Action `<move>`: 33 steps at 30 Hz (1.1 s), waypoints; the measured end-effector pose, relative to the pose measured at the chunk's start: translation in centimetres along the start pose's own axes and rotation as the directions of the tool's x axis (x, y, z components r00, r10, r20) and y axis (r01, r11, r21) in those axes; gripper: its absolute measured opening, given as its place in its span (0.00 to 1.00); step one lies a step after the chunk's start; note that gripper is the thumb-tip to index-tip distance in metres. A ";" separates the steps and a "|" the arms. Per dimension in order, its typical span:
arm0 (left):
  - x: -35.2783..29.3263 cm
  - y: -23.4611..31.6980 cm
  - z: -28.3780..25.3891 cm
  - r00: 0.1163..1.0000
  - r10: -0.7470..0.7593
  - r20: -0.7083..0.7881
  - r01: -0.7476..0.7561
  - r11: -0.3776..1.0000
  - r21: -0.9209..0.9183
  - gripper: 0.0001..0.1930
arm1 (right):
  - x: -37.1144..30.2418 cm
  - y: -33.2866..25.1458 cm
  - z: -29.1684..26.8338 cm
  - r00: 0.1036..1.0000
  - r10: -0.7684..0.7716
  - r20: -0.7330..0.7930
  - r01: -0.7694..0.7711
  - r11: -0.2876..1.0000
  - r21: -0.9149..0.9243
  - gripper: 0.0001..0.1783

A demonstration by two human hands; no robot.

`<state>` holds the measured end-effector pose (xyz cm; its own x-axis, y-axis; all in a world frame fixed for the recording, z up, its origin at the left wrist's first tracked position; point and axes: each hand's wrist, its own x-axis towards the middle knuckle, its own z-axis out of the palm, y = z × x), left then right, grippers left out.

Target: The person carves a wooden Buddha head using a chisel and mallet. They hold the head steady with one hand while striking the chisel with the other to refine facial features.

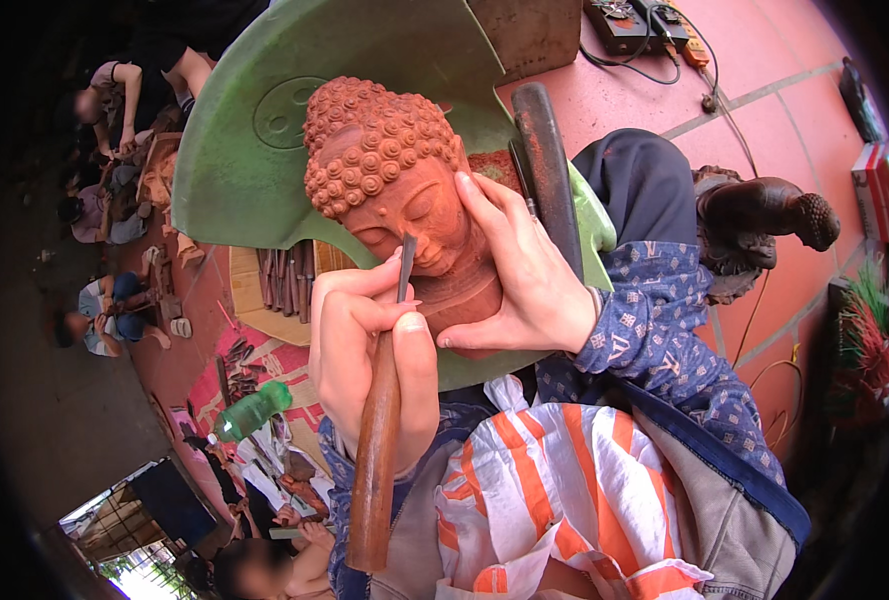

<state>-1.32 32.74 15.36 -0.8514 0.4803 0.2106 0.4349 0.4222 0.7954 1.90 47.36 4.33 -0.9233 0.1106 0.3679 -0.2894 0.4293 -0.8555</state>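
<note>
Gripping a chisel, left hand carves — right hand steadies the carved head.

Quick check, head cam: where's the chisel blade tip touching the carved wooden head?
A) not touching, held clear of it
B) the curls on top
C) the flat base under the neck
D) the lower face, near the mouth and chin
D: the chisel, held in the left hand, has its blade tip at the mouth and chin of the carved head, which the right hand steadies from the side.
</note>
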 end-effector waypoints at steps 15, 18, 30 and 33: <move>2.1 -1.4 -3.1 0.964 -0.112 0.242 0.187 0.930 -0.315 0.10 | 0.0 0.0 -0.1 1.000 0.008 -0.007 -0.008 1.000 -0.017 0.69; 2.4 -1.9 -3.6 0.955 -0.110 0.275 0.216 0.894 -0.393 0.06 | 0.0 -0.1 0.0 1.000 0.007 -0.005 -0.007 1.000 -0.013 0.69; 0.9 -2.2 -2.6 0.986 -0.034 0.161 0.085 0.944 -0.320 0.08 | 0.0 -0.1 0.0 1.000 -0.002 -0.004 0.002 1.000 -0.006 0.69; 0.6 -1.9 -2.0 0.990 -0.005 0.138 0.039 0.970 -0.241 0.07 | 0.0 -0.1 -0.1 1.000 -0.002 0.003 0.002 1.000 -0.003 0.70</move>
<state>-3.20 30.67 15.15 -0.8050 0.5797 0.1261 0.3182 0.2425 0.9165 1.91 47.40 4.45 -0.9234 0.1073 0.3686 -0.2905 0.4324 -0.8536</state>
